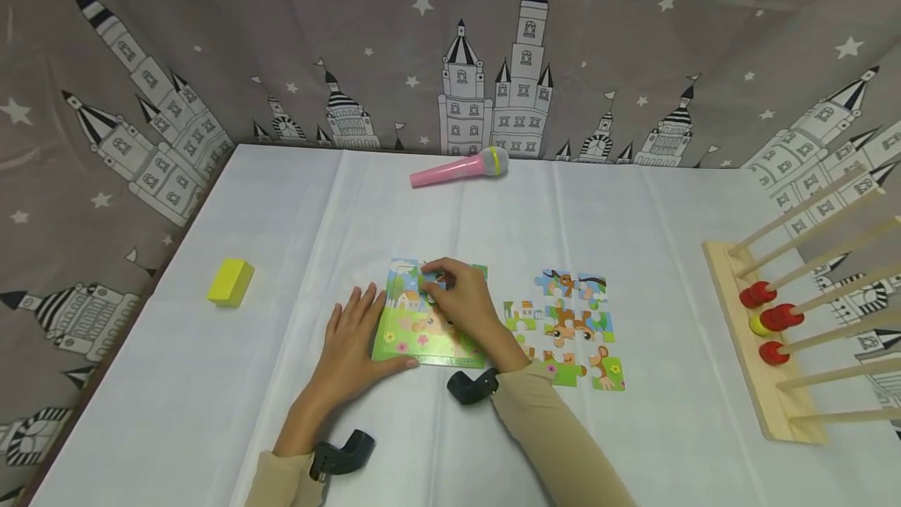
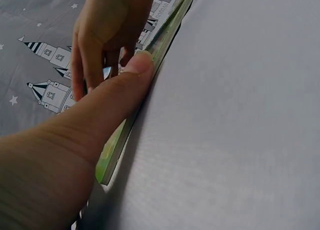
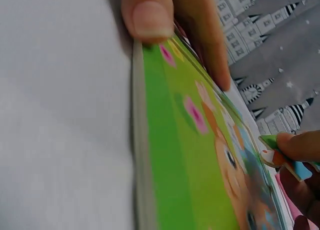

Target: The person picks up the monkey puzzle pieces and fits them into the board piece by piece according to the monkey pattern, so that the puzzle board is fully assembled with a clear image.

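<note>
A picture puzzle board (image 1: 401, 343) with a green rim, a small house and flowers on it lies mid-table. My left hand (image 1: 349, 354) rests along its left side, fingers extended and spread. The left thumb lies on the front edge of the board, also seen in the left wrist view. My right hand (image 1: 466, 300) is above the upper part of the board. Between its thumb and fingers it pinches a small puzzle piece (image 3: 272, 158) coloured green, orange and blue. The right hand covers part of the board in the head view.
Several loose puzzle pieces (image 1: 565, 327) with animal pictures lie right of the board. A pink toy microphone (image 1: 454, 170) is at the back. A yellow block (image 1: 231, 283) sits on the left, and a wooden peg stand (image 1: 746, 382) with red and yellow beads on the right.
</note>
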Tool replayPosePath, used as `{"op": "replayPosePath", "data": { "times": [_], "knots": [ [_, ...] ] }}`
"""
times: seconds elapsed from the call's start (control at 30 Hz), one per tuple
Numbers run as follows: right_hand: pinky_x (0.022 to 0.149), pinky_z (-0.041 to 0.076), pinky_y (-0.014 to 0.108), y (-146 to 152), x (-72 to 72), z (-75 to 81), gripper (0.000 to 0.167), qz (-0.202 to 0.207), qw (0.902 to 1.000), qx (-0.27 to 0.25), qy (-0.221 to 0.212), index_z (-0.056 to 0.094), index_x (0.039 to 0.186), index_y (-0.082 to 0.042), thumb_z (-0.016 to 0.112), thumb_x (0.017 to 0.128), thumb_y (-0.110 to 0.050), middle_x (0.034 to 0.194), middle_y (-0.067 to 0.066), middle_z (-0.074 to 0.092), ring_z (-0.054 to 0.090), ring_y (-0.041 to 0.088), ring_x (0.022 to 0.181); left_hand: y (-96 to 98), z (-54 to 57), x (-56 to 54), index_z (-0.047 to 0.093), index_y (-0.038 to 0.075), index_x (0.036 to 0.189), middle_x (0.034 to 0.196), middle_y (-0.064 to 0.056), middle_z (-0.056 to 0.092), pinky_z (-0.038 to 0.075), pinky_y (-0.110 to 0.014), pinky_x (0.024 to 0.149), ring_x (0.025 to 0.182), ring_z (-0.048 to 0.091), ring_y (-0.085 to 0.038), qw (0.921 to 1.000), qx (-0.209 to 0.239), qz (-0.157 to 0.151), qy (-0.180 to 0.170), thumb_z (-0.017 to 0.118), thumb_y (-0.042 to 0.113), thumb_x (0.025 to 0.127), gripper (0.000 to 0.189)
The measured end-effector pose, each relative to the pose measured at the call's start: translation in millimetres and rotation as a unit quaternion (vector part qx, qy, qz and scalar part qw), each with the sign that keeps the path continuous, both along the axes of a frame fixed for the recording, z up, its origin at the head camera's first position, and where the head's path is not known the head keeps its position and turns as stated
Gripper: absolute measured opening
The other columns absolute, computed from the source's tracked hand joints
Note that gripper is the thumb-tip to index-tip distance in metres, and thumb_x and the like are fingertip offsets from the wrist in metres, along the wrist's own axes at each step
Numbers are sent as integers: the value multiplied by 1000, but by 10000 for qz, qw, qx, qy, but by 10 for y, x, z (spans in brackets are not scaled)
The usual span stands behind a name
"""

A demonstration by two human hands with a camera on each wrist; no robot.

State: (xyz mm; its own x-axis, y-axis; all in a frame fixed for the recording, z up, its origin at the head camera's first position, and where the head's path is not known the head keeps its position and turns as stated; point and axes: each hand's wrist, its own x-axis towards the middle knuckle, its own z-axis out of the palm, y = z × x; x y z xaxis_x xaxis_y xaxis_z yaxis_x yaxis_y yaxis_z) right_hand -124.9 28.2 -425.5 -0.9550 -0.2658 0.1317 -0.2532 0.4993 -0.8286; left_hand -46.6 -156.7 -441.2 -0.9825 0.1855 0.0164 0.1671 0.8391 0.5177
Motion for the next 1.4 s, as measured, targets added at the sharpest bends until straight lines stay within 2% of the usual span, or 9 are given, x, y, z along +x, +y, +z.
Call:
{"op": "replayPosePath", "data": {
  "times": [0.1,0.23,0.4,0.5,0.63,0.73,0.9,1.13,1.4],
  "knots": [
    [42,31,13,-115,-18,8,32,51,9999,87,-95,62,111,-13,69,80,-16,70,2,57,38,5,48,-4,-10,-1,26,4,142,151,-15,19,5,-55,111,140,10,-35,10000,-18,-21,61,71,56,65,104],
    [42,30,13,-237,-47,3,36,201,9997,159,-30,59,116,-12,67,81,-17,71,3,55,33,4,45,-10,-26,0,28,4,142,150,-16,22,7,-55,111,139,12,-36,9998,-23,-25,217,71,57,64,103],
    [48,36,14,-308,-76,-35,35,245,9993,240,113,61,114,-10,68,80,-17,76,4,58,40,5,53,-3,-26,1,28,3,142,150,-17,22,7,-55,111,139,12,-36,9997,26,-40,244,72,57,64,104],
    [54,39,15,-328,-85,-68,36,31,9989,405,221,62,113,-10,70,79,-20,75,1,59,44,4,57,-5,-18,2,27,4,142,150,-16,20,6,-54,111,140,10,-35,9999,24,-45,157,72,57,64,105],
    [68,39,21,-343,-87,-100,38,-259,9952,856,402,63,112,-14,71,78,-29,74,-1,57,46,6,61,-9,-12,0,26,5,143,151,-15,19,5,-54,111,141,9,-34,9999,-24,-36,94,71,58,64,105],
    [73,39,27,-337,-82,-106,39,-310,9920,1125,476,64,112,-15,70,78,-32,85,3,56,48,11,70,-8,-13,-2,26,5,143,151,-15,19,5,-54,111,141,9,-34,9999,-21,-40,94,71,58,63,105],
    [75,44,29,-314,-84,-116,40,-288,9893,1324,547,64,113,-14,69,79,-35,102,7,53,51,17,86,5,-23,-8,27,4,142,151,-15,20,6,-55,111,140,10,-35,9999,-3,-60,131,72,57,63,105],
    [79,43,30,-313,-73,-138,42,-236,9863,1484,684,64,114,-12,68,79,-36,102,6,51,50,17,89,10,-32,-4,28,5,142,150,-16,21,7,-55,111,140,11,-35,9998,14,-61,200,72,57,63,104],
    [78,41,28,-321,-53,-163,42,-294,9778,1741,1131,64,114,-13,66,80,-38,102,5,51,47,16,89,4,-42,-6,28,4,142,150,-16,21,7,-55,110,140,12,-36,9997,-50,-23,251,71,56,64,103]
  ]
}}
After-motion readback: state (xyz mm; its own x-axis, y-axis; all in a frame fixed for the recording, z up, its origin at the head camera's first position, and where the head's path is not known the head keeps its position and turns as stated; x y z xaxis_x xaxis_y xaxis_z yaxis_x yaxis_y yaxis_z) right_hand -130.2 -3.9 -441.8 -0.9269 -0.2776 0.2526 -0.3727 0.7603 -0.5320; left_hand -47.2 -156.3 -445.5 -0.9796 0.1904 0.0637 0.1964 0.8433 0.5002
